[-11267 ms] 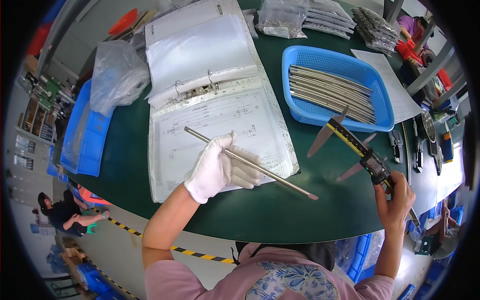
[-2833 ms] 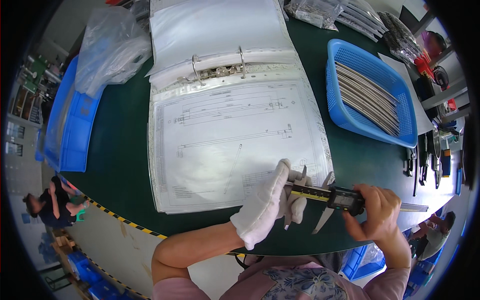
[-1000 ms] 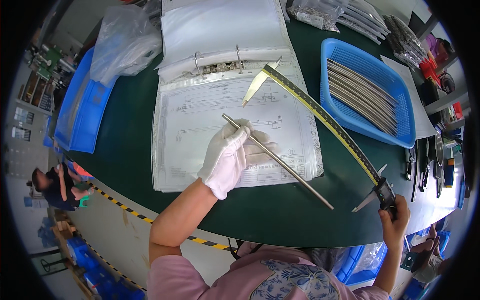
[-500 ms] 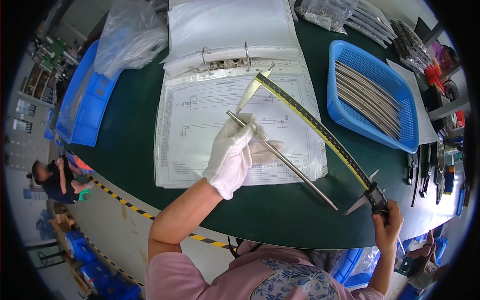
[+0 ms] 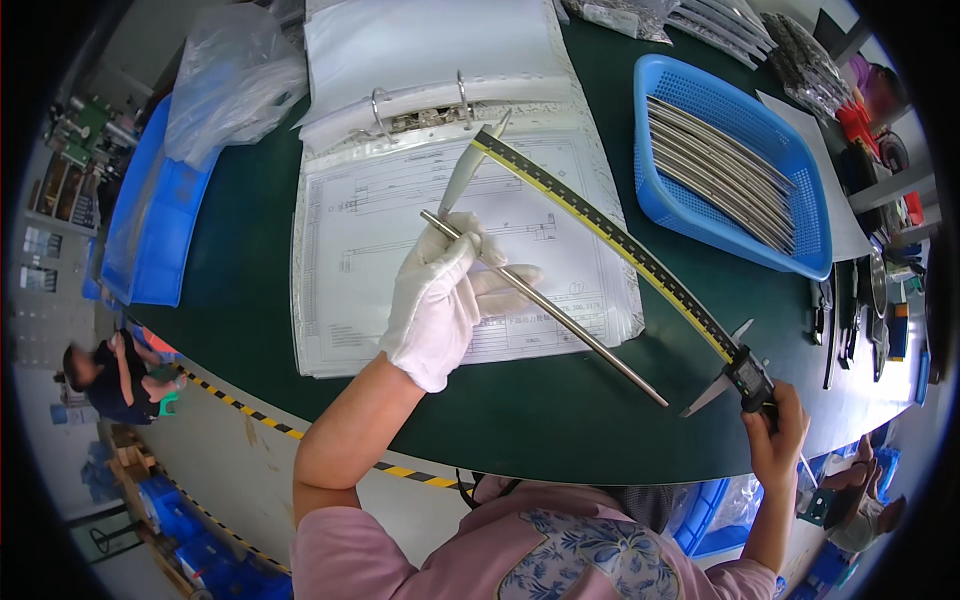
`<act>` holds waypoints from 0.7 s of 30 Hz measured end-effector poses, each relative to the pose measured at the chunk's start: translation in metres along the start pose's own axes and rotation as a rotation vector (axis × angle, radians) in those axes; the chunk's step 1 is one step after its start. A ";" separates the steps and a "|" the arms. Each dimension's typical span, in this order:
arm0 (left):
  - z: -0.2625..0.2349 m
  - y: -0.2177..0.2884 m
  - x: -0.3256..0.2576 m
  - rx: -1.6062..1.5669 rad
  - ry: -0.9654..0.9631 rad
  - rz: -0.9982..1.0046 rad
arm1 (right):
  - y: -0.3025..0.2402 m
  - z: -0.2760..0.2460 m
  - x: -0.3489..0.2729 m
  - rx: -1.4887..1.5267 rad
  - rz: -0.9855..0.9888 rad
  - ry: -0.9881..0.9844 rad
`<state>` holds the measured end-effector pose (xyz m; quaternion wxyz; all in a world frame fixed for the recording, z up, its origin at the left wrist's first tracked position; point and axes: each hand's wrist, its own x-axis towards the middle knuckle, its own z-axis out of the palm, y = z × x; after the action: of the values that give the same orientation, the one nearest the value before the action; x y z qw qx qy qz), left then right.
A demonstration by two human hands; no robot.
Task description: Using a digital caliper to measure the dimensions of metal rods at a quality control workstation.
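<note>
My left hand, in a white glove, grips a thin, straight metal rod between thumb and fingers. The rod slants from above the open binder page down toward the table's near edge. In my bare right hand is the display end of a long digital caliper, its black and yellow scale running up and left across the page. The caliper's far jaw points down beside the rod's upper end; whether they touch I cannot tell. Its sliding jaw sits to the right of the rod's lower end, apart from it.
Under the left hand lies a ring binder with technical drawings. A blue perforated basket of similar rods stands at the right, with hand tools beyond. To the left is a blue bin with a plastic bag. Other people sit farther off.
The view has shifted slightly, so binder, basket and rod appear farther left. Both hands keep their holds, and the caliper's far jaw still hangs near the rod's upper end.
</note>
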<state>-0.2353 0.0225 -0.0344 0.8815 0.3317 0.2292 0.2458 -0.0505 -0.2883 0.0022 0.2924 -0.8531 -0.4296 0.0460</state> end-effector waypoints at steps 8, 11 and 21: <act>0.004 0.000 0.000 -0.030 0.031 -0.005 | -0.003 -0.001 -0.004 0.000 0.033 -0.042; 0.002 0.000 -0.001 -0.018 0.048 0.004 | -0.005 -0.001 -0.004 -0.007 0.008 -0.043; -0.008 0.002 0.000 -0.013 -0.020 0.024 | -0.012 -0.001 0.005 -0.093 -0.006 0.008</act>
<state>-0.2408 0.0276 -0.0378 0.8829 0.3310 0.2149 0.2546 -0.0557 -0.2798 0.0106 0.2541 -0.8646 -0.4329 0.0217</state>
